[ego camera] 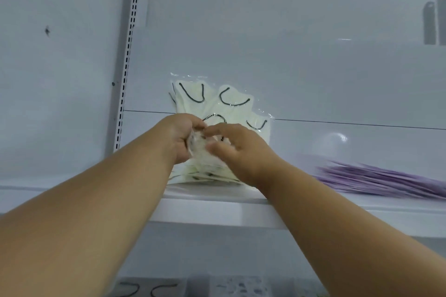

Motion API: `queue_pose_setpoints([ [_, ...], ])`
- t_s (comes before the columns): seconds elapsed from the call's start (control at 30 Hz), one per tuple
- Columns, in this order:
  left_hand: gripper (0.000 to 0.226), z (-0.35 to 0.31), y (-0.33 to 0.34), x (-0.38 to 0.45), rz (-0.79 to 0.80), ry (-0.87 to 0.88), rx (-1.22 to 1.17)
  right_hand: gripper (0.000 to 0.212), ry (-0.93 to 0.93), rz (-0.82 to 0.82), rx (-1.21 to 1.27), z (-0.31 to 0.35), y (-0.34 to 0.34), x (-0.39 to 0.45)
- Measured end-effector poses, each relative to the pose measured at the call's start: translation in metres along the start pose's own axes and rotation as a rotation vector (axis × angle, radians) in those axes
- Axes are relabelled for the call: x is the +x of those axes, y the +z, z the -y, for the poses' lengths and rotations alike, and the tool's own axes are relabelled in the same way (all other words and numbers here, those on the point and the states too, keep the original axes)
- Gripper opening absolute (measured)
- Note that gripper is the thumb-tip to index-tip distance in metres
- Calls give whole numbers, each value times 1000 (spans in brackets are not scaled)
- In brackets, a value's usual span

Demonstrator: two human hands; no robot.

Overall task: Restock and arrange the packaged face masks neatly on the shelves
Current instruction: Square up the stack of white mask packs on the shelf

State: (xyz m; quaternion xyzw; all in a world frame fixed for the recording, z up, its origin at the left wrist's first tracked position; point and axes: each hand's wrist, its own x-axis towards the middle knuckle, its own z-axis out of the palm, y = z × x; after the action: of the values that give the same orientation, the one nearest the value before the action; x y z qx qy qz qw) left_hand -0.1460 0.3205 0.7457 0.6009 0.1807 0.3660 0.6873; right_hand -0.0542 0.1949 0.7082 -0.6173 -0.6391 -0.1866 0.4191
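On white shelf [212, 196]: pale-yellow mask packs [224, 103], black loops, clear wrap; left hand [182, 136], right hand [237, 149] fingers pinching front pack.

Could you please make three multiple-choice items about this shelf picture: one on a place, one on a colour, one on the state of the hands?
1. Where does the purple stack lie?
A. To the right of the pale yellow packs, on the same shelf
B. On top of the pale yellow packs
C. On the floor

2. What colour are the ear loops in the pale yellow packs?
A. Red
B. Black
C. White

3. What are the hands doing?
A. Both hang idle
B. Only the right one touches a pack
C. Both pinch a clear pack

Key:
1 A: the purple stack lies flat on the shelf, to the right of the pale yellow packs.
2 B: dark loops show through the wrapping.
3 C: the left hand and the right hand pinch the clear pack between them.
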Motion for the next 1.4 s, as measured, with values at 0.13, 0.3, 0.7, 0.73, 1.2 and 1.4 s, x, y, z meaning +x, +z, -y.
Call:
queue_pose_setpoints([
  [0.13,28,4,-5,11,-125,137,15,18,214,-366,216,-10,-14,10],
  [0.3,42,6,-8,18,-145,209,17,65,709,-401,320,-23,-27,22],
  [0.7,28,-1,-18,6,-239,330,-115,44,900,12,376,-43,-12,27],
  [0.73,25,-2,-21,6,-265,360,-141,41,886,77,310,-42,-9,27],
  [1.2,24,-10,-53,8,-118,393,-159,64,607,-48,871,-29,-8,86],
  [1.4,34,-13,-80,10,40,327,-5,55,516,-129,861,-15,23,94],
])
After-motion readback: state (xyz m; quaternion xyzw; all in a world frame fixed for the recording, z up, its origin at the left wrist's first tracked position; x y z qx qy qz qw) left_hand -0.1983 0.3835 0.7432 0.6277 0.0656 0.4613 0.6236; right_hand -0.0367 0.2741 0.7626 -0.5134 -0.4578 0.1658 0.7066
